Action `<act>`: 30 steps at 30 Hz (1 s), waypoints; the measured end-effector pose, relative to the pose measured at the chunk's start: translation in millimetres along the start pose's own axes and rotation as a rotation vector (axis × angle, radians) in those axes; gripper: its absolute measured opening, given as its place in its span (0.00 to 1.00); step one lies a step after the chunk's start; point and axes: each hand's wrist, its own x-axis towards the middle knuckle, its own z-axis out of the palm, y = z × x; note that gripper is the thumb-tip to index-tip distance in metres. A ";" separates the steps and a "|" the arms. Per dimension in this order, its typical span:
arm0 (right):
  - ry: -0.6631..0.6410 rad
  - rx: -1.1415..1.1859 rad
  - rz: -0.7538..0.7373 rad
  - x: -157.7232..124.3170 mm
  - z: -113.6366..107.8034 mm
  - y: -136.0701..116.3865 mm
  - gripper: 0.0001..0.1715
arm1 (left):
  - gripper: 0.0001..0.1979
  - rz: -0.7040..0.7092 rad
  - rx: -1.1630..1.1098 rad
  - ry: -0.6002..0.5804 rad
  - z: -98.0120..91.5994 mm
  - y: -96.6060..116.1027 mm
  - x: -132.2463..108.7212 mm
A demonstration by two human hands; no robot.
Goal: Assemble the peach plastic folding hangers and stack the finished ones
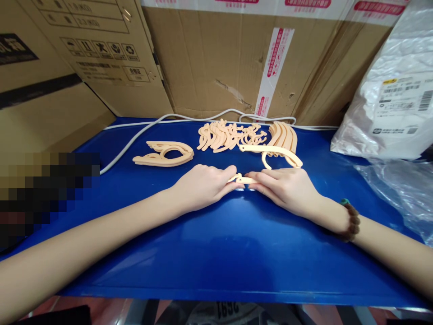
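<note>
Small peach plastic piece (pixel 242 179) pinched between left hand (pixel 203 186) and right hand (pixel 286 187), low over the blue counter (pixel 216 253) at centre; long axis running left to right, most of it hidden by fingertips. Just beyond, loose pile of hooks (pixel 230 134), stacked curved arms (pixel 283 135), one assembled hanger (pixel 270 151), finished stack (pixel 164 154) further left. White cable (pixel 135 140) along far edge. Cardboard boxes (pixel 216 58) behind, contents unseen. Plastic bag (pixel 392 99) far right, contents hard to make out. Blurred patch at left.
</note>
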 end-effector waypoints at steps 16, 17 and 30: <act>-0.025 0.094 0.045 -1.4 3.2 -0.3 0.20 | 0.22 0.160 0.241 0.225 8.6 -5.6 -1.8; -0.030 0.107 0.049 -1.3 3.1 -0.2 0.20 | 0.22 0.170 0.245 0.235 8.3 -5.7 -1.6; -0.100 0.234 0.096 1.1 -0.7 -0.6 0.24 | 0.21 0.262 0.431 0.360 -3.1 -1.4 -5.2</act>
